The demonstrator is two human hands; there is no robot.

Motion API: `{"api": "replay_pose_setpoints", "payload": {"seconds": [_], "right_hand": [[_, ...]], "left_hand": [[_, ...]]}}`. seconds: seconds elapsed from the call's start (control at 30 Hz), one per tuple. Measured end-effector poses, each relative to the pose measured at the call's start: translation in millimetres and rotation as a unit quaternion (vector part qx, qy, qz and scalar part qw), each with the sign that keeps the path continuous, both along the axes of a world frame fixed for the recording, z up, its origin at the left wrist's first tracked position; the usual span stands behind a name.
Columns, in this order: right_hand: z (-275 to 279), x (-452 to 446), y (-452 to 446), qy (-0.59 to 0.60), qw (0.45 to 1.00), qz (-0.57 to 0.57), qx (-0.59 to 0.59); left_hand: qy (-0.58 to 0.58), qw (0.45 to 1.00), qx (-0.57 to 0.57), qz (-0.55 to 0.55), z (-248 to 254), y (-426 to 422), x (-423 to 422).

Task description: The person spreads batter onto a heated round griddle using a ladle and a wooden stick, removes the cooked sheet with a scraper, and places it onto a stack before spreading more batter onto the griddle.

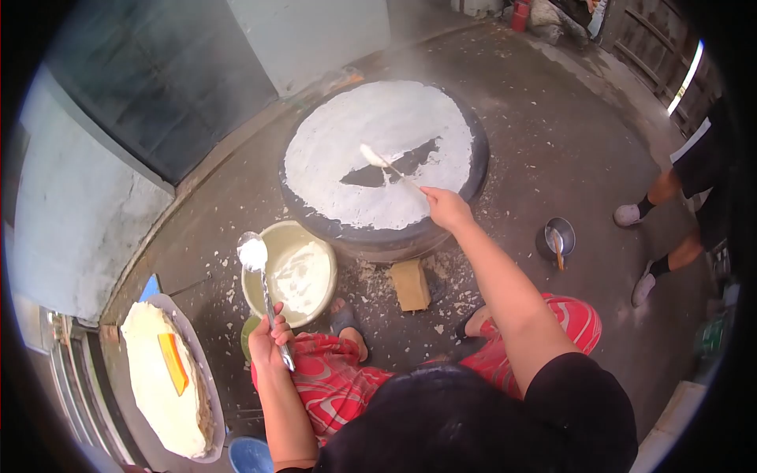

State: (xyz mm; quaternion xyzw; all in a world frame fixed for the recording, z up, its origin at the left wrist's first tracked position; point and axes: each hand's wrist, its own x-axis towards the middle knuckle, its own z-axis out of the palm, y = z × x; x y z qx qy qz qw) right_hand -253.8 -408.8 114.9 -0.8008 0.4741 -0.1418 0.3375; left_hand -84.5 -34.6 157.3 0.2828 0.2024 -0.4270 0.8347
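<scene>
A wide round griddle (331, 169) carries a spread sheet of white batter (378, 110), with a dark bare gap in its middle. My right hand (448, 210) is closed round the handle of a thin spatula (400, 175). Its far end, coated in a white lump, is over that gap; whether it touches the surface I cannot tell. My left hand (270, 340) grips a metal ladle (266, 296) whose bowl holds white batter. That bowl is over the left rim of a cream basin (332, 272), which has white batter inside.
On the left, a stack of pale flat sheets (162, 394) bears an orange scraper (173, 363). A blue bucket (251, 456) stands near my left arm. A brick-like block (410, 285) sits before the griddle, a metal pot (550, 246) to the right. Another person's legs (666, 189) are at far right.
</scene>
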Motion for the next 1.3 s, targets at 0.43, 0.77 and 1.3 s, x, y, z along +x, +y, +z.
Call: {"api": "replay_pose_setpoints", "payload": {"seconds": [0.43,0.77,1.3], "right_hand": [[16.4,8.3,10.7,0.072,0.987,0.141,-0.038],[-0.4,-7.7,80.3,0.012,0.931,0.09,-0.355],[-29.9,-21.9,69.1,0.193,0.917,0.055,-0.343]], "left_hand": [[-0.007,1.0,-0.005,-0.007,0.0,5.2,0.5],[-0.008,1.0,0.012,-0.012,-0.9,10.5,2.5],[0.004,1.0,0.028,-0.008,2.4,9.1,-2.0]]}}
